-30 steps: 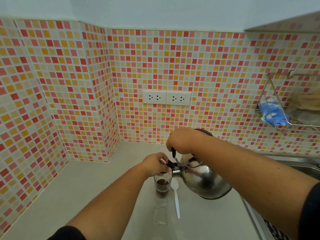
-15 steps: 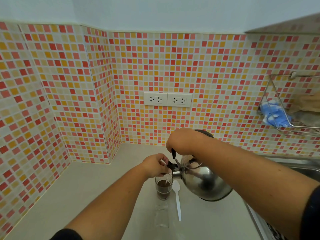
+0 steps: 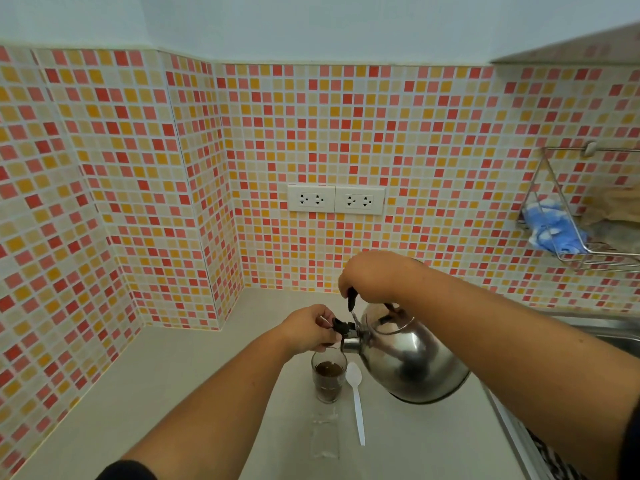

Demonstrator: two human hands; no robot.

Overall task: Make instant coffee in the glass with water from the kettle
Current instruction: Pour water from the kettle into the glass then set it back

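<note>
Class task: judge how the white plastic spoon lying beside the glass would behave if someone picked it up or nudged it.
The spoon looks thin and plastic, so probably very light and somewhat bendy. Lying flat on the smooth counter, it would likely slide rather than roll.

I can read no text, label, brand or number anywhere in front of me. The kettle I hold shows only bare, shiny metal with reflections. The glass carries no print that I can make out. The 2 white wall sockets show only their pin holes, with no marking that I can read. The clear empty sachet lying on the counter looks blank from here, though it is too faint to be sure. The white spoon is plain as well.
</note>
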